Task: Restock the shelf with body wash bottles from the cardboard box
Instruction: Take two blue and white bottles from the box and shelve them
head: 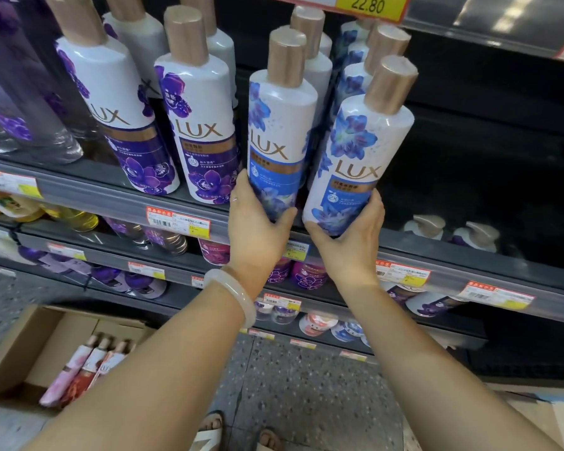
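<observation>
On the floor at lower left an open box (pixel 30 349) holds pink bottles (pixel 79 369), and above it purple bottles (pixel 196 125) stand on the shelf (pixel 95 193). The left hand (pixel 258 222), a bangle (pixel 238 294) at its wrist, grips the base of a blue bottle (pixel 279 131) at the shelf's front edge, with more blue bottles behind it. Just beside it, the right hand (pixel 349 236) grips the base of a second blue bottle (pixel 355 157), tilted right, beside the shelf's dark bare stretch.
</observation>
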### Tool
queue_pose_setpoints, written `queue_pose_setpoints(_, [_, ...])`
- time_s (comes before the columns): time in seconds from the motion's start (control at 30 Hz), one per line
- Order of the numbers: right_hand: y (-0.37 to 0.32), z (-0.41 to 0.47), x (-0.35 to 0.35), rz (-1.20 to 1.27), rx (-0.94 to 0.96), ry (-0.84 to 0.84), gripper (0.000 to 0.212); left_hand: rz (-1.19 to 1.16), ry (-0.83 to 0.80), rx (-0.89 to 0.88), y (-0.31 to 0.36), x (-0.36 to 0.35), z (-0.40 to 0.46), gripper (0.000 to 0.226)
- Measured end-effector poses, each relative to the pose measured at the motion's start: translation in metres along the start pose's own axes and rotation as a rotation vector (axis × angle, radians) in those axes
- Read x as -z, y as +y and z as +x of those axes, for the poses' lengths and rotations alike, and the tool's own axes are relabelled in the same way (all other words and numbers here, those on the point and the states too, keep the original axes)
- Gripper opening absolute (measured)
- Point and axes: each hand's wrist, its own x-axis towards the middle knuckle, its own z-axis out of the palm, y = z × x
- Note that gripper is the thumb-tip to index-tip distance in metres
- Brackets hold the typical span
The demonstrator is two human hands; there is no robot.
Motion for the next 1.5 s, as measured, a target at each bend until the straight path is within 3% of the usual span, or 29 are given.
queue_pose_setpoints(0.23, [0.000, 0.003, -0.001, -0.028, -0.020, -0.004, 0.088, 0.140, 0.083, -0.012, 0.001, -0.001, -0.003, 0.060])
queue_pose_setpoints(0.5, [-0.009, -0.004, 0.003, -0.059, -0.024, 0.050, 0.089, 0.177, 0.020, -0.066, -0.002, 0.013, -0.015, 0.065])
queue_pose_setpoints(0.63, [-0.011, -0.033, 0.004, -0.091, 0.134, 0.229, 0.063, 0.110, 0.238, -0.047, -0.005, 0.049, -0.016, 0.060])
queue_pose_setpoints(0.7, [-0.019, -0.048, -0.006, -0.084, 0.160, 0.143, 0.048, 0.092, 0.363, -0.022, -0.012, 0.072, -0.003, 0.064])
queue_pose_setpoints(0.77, [-0.034, -0.057, -0.025, -0.091, 0.180, -0.016, 0.046, 0.102, 0.414, 0.000, -0.020, 0.094, 0.014, 0.074])
queue_pose_setpoints(0.83, [-0.054, -0.061, -0.052, -0.112, 0.204, -0.164, 0.056, 0.115, 0.370, 0.043, -0.027, 0.113, 0.031, 0.087])
queue_pose_setpoints(0.9, [-0.076, -0.061, -0.081, -0.125, 0.207, -0.201, 0.068, 0.127, 0.265, 0.077, -0.035, 0.127, 0.049, 0.099])
queue_pose_setpoints(1.0, [-0.108, -0.055, -0.117, -0.150, 0.165, -0.104, 0.081, 0.076, 0.147, 0.023, -0.041, 0.140, 0.072, 0.106])
queue_pose_setpoints(1.2, [-0.131, -0.021, -0.159, -0.115, -0.082, 0.113, 0.090, -0.036, 0.050, -0.087, -0.040, 0.142, 0.088, 0.078])
queue_pose_setpoints(1.33, [-0.130, -0.015, -0.171, -0.082, -0.152, 0.255, 0.083, -0.030, -0.001, -0.086, -0.042, 0.149, 0.091, 0.075])
queue_pose_setpoints(1.5, [-0.132, -0.014, -0.174, -0.074, -0.182, 0.293, 0.078, -0.005, -0.020, -0.098, -0.044, 0.153, 0.094, 0.076])
